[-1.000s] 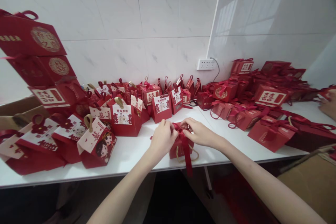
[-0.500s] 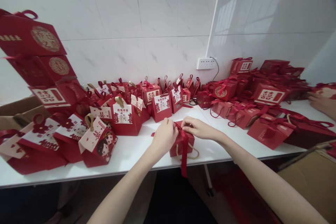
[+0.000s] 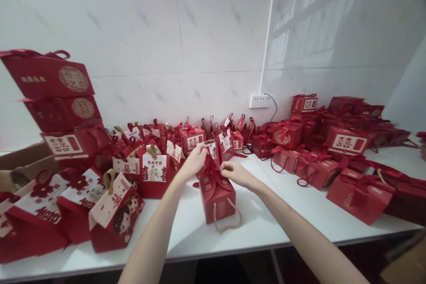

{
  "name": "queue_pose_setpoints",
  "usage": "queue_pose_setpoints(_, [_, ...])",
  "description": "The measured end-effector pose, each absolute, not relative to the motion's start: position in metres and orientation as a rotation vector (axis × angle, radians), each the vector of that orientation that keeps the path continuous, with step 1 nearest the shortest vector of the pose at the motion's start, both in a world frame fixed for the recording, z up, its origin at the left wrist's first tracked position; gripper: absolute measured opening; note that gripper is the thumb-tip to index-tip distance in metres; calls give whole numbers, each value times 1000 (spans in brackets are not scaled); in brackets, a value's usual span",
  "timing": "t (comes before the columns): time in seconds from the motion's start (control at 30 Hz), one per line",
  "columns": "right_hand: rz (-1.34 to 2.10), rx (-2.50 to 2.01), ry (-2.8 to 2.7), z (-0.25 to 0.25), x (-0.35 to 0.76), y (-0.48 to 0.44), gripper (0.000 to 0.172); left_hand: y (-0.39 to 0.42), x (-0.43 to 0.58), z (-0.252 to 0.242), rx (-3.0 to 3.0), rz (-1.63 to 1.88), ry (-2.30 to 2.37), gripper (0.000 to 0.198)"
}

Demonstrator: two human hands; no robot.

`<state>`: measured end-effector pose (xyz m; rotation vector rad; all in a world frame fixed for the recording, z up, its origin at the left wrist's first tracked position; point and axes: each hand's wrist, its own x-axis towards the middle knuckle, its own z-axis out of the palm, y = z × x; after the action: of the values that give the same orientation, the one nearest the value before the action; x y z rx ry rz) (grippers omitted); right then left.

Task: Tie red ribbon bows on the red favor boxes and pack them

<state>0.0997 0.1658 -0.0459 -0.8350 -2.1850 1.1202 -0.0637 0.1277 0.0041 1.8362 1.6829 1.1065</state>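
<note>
White table (image 3: 266, 230) by a tiled wall (image 3: 199, 44), crowded with red gift boxes (image 3: 153, 173). Near the middle, one small red box (image 3: 218, 199), standing tall, rope handle toward 6 o'clock. Left hand (image 3: 194, 162) and right hand (image 3: 234, 173) pinching its red ribbon (image 3: 210, 169) on top.

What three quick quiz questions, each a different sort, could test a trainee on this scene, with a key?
1. True or false: both hands are at the ribbon on top of the red gift box.
2. The box's rope handle hangs: A) toward the wall, B) toward the table edge?
3. What is fixed to the wall behind the boxes?

Key:
1. True: left hand, right hand, ribbon.
2. B.
3. A white power socket.
</note>
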Motion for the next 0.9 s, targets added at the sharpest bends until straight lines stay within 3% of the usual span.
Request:
queue_pose_setpoints(0.1, [1177, -788, -2356, -24, 99, 168, 5, 134, -78, 34, 1892, 917, 1460, 17])
queue_pose_setpoints(0.17, [1170, -778, -2539, -8, 99, 168, 14, 136, -84, 49, 1912, 871, 1362, 16])
queue_pose_setpoints(0.27, [992, -774, -2789, 12, 93, 171, 22, 139, -87, 59, 1860, 1016, 1263, 18])
queue_pose_setpoints(0.4, [932, -667, -2928, 25, 87, 184, 17, 136, -89, 63, 1595, 1327, 1153, 21])
queue_pose_setpoints(0.53, [1441, -480, -2862, 21, 83, 199, 6, 127, -93, 69, 1416, 1400, 916, 22])
queue_pose_setpoints(0.63, [1827, -390, -2792, 14, 79, 206, 17, 126, -95, 71, 1382, 1398, 781, 20])
queue_pose_setpoints(0.73, [1875, -413, -2741, 9, 80, 211, 25, 130, -97, 69, 1384, 1408, 739, 7])
queue_pose_setpoints(0.9, [2025, -281, -2354, 13, 92, 218, 45, 132, -102, 66, 1460, 1436, 680, 33])
